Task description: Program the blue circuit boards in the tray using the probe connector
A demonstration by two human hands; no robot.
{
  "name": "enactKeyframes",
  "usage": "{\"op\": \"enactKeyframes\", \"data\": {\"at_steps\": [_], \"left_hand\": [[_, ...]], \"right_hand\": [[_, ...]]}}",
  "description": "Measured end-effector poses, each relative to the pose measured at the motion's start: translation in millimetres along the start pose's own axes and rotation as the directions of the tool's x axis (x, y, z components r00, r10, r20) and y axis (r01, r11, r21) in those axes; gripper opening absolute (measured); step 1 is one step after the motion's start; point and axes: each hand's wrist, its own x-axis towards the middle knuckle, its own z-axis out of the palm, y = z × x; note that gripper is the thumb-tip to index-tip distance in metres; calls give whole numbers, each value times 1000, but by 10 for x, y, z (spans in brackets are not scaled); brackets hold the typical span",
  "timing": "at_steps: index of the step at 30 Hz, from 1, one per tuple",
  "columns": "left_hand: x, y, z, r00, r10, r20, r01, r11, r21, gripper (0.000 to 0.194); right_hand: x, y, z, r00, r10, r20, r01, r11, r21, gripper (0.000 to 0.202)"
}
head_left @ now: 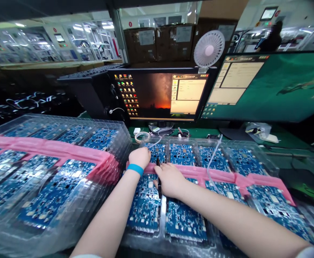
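Note:
A clear plastic tray (162, 218) in front of me holds several blue circuit boards (186, 220), with a pink foam strip (191, 171) lying across them. My left hand (140, 157), with a blue band (135, 169) on its wrist, is at the tray's back left corner, beside a circuit board (158, 152). Its fingers are curled, and whatever they hold is hidden. My right hand (171, 180) rests over the strip and the boards just right of it. A slim black pen-like tool (159, 188) is gripped between its thumb and fingers, roughly upright.
Left stands a tall stack of clear trays (119, 143) with more boards and pink foam. Behind are two monitors (157, 95) (280, 93), a small white fan (209, 48) and cardboard boxes (175, 41). A thin white cable (214, 156) crosses the tray. A person (271, 39) is far back right.

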Motion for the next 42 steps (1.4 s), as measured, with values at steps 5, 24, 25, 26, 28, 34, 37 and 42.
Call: {"op": "enactKeyframes", "data": {"at_steps": [5, 24, 25, 26, 28, 34, 37, 42], "left_hand": [[130, 17, 17, 997, -25, 71, 24, 999, 24, 27], [-589, -300, -445, 999, -17, -33, 16, 999, -31, 30], [-741, -337, -466, 1000, 0, -22, -1, 999, -33, 29], [-887, -365, -468, 1000, 18, -11, -19, 999, -38, 28], [-1134, -393, -421, 997, 80, 0, -79, 993, -84, 26], [-1340, -356, -142, 992, 124, -37, -129, 970, -207, 25], [-1282, -342, -72, 990, 128, -50, -135, 973, -186, 25], [-1245, -322, -31, 980, 194, -48, -199, 968, -155, 23]], "right_hand": [[-11, 34, 29, 1000, 13, 11, -13, 1000, 10, 28], [-280, 23, -49, 999, 0, -41, 6, 988, 157, 40], [-377, 4, -91, 999, -17, -40, 24, 981, 193, 43], [-487, -14, -134, 999, -35, -31, 41, 971, 235, 44], [-727, -37, -212, 997, -72, 5, 66, 944, 322, 45], [-1384, 46, -282, 997, -14, 74, -16, 921, 389, 45], [-1599, 122, -267, 998, 18, 67, -42, 921, 387, 43], [-1726, 186, -257, 999, 19, 31, -30, 911, 412, 43]]}}
